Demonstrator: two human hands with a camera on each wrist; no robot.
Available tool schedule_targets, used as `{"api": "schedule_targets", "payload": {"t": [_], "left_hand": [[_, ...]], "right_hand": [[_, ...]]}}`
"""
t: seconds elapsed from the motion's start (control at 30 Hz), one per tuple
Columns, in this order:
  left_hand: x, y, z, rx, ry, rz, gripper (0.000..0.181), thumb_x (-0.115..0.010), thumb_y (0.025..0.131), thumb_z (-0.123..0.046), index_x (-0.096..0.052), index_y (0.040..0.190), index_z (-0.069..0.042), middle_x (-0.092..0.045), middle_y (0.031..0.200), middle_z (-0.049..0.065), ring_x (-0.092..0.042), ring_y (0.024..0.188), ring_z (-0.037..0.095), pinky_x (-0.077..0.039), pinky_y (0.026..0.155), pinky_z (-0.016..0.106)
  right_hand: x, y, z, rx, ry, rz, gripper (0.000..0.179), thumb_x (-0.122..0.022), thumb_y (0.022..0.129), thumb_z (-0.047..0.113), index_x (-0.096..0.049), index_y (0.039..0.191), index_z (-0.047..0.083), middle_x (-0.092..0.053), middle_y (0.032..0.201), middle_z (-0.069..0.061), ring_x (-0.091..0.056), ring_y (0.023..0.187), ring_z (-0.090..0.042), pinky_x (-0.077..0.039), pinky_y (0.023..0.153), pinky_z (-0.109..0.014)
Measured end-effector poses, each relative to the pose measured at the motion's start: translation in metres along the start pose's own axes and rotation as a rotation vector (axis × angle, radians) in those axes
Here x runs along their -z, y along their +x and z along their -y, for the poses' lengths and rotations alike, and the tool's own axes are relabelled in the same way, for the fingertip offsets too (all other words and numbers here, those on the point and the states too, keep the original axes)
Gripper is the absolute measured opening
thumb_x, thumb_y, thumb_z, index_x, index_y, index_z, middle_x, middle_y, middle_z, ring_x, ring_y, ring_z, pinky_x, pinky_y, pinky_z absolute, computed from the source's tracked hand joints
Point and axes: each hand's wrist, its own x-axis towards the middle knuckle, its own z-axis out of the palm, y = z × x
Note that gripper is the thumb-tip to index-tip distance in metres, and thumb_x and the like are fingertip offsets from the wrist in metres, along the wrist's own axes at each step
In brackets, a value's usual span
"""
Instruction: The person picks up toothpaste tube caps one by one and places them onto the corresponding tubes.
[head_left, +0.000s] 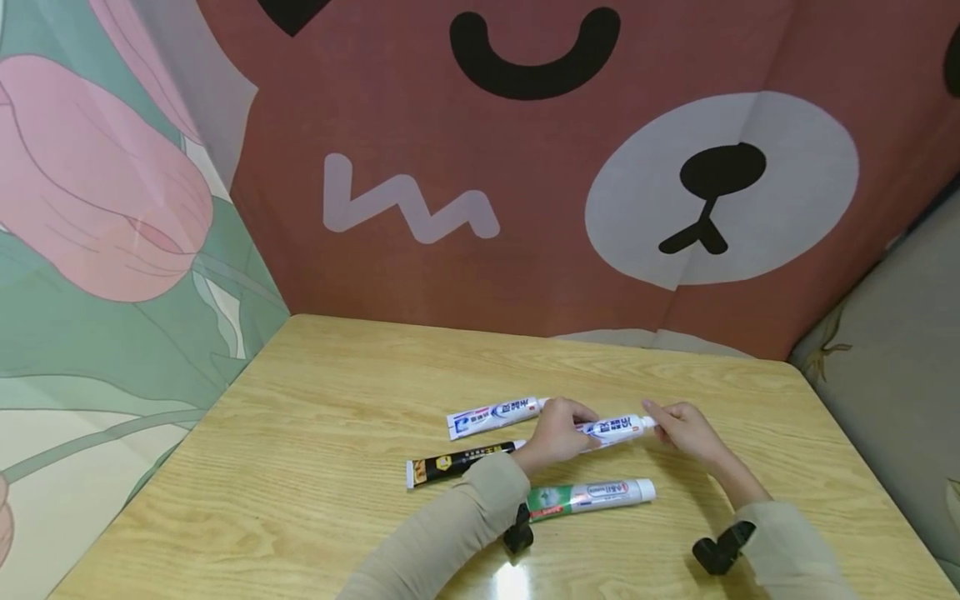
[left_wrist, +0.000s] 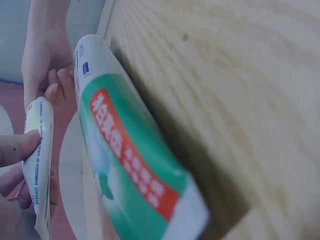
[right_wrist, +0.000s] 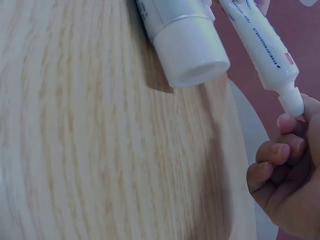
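My left hand (head_left: 557, 435) grips a white and blue toothpaste tube (head_left: 615, 429) by its body, above the wooden table. Thumb and fingers press its sides in the left wrist view. At the other end, my right hand (head_left: 688, 429) pinches the tube's small white cap (right_wrist: 291, 101) between thumb and forefinger, the other fingers curled in. The cap sits at the tube's neck. A green and white toothpaste tube (head_left: 592, 498) lies on the near side of the hands, its wide white cap (right_wrist: 192, 52) pointing right.
Left of the hands lie a second white and blue tube (head_left: 491, 417) and a black tube (head_left: 457, 464), the latter partly behind my left wrist. All rest on the wooden table (head_left: 300, 400). A printed bear cloth (head_left: 420, 275) hangs behind the table's far edge.
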Motion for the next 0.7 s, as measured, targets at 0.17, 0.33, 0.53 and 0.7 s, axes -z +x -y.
{"api": "schedule_targets", "payload": {"t": [0.17, 0.33, 0.53, 0.7], "left_hand": [[0.002, -0.001, 0.000, 0.010, -0.011, 0.005, 0.026, -0.078, 0.066, -0.001, -0.071, 0.091, -0.004, -0.068, 0.083, -0.001, -0.056, 0.072, 0.002, -0.045, 0.067, 0.016], [0.002, 0.000, 0.003, 0.034, -0.028, -0.011, 0.025, -0.078, 0.067, -0.002, -0.071, 0.091, -0.004, -0.068, 0.083, -0.001, -0.057, 0.074, 0.002, -0.045, 0.068, 0.016], [0.001, 0.001, 0.006, 0.041, -0.036, -0.020, 0.025, -0.078, 0.066, -0.002, -0.072, 0.090, -0.005, -0.068, 0.082, -0.002, -0.057, 0.073, 0.002, -0.045, 0.069, 0.017], [-0.001, 0.001, 0.004, 0.040, -0.035, -0.018, 0.025, -0.078, 0.065, -0.002, -0.072, 0.090, -0.005, -0.067, 0.081, -0.002, -0.057, 0.072, 0.002, -0.045, 0.068, 0.016]], "right_hand": [[0.000, 0.000, 0.000, 0.014, 0.016, -0.016, 0.062, -0.034, 0.097, 0.042, -0.053, 0.062, -0.005, -0.042, 0.050, 0.000, -0.034, 0.045, -0.009, -0.032, 0.043, -0.024], [0.005, -0.005, -0.001, 0.095, 0.096, 0.006, 0.045, -0.042, 0.098, 0.028, -0.056, 0.095, -0.014, -0.058, 0.073, -0.013, -0.050, 0.059, -0.012, -0.044, 0.050, -0.028], [0.010, -0.008, 0.001, 0.134, 0.170, 0.038, 0.035, -0.055, 0.091, 0.009, -0.050, 0.112, -0.018, -0.064, 0.089, -0.019, -0.061, 0.076, -0.013, -0.052, 0.064, -0.032], [0.011, -0.008, 0.003, 0.106, 0.166, 0.024, 0.032, -0.052, 0.093, 0.009, -0.052, 0.108, -0.019, -0.061, 0.078, -0.015, -0.057, 0.065, -0.010, -0.050, 0.058, -0.029]]}}
